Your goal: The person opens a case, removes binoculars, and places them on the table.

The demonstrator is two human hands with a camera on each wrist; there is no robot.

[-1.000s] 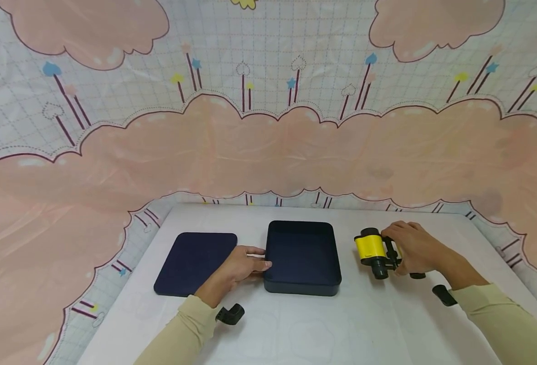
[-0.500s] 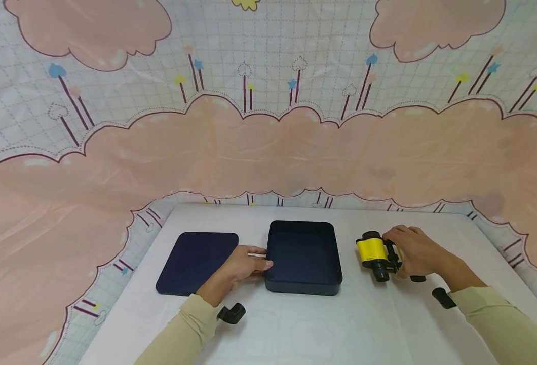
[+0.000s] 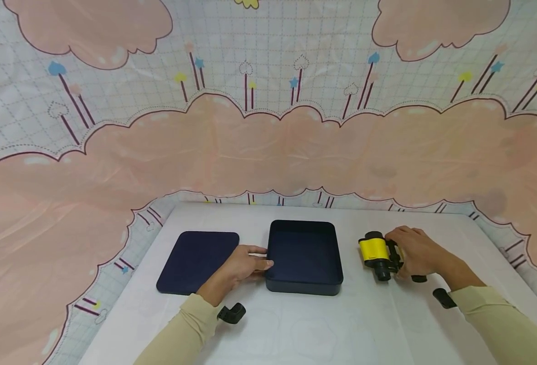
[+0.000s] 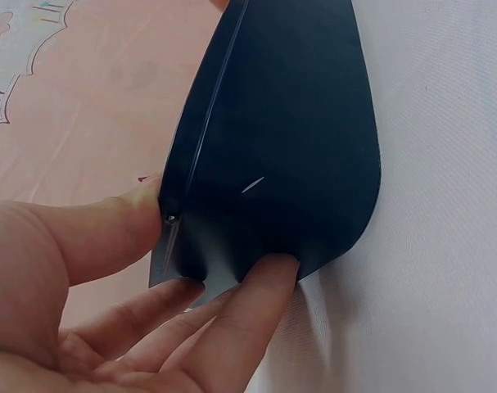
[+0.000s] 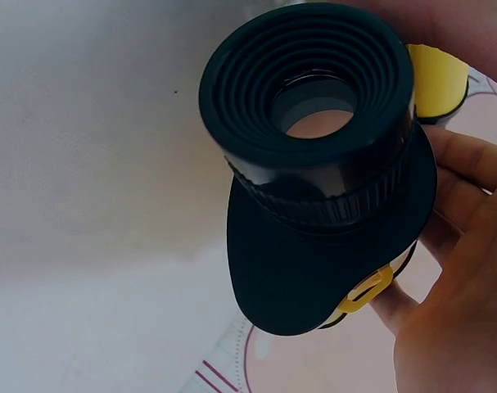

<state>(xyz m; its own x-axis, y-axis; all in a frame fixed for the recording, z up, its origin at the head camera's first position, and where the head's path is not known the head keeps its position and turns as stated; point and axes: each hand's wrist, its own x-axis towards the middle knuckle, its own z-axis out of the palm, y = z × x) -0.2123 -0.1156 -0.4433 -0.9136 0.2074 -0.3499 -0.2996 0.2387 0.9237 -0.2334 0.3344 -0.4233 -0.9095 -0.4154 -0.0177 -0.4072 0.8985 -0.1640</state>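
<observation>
My left hand is at the left side of a dark navy, shallow rectangular box, which stands without a lid and shows a bare inside. In the left wrist view the thumb presses at the rim while fingertips touch the outer wall, pinching the box. To the right of the box, my right hand grips yellow-and-black binoculars around their far barrel. The right wrist view looks into a ribbed black eyepiece, with fingers behind the body.
A flat navy lid lies left of the box, partly behind the left hand. Everything rests on a white-covered table. A patterned cloth with peach clouds hangs behind and along the sides.
The binoculars in my right hand have come slightly down and toward me. My left hand stays at the box, and the head view has shifted a little.
</observation>
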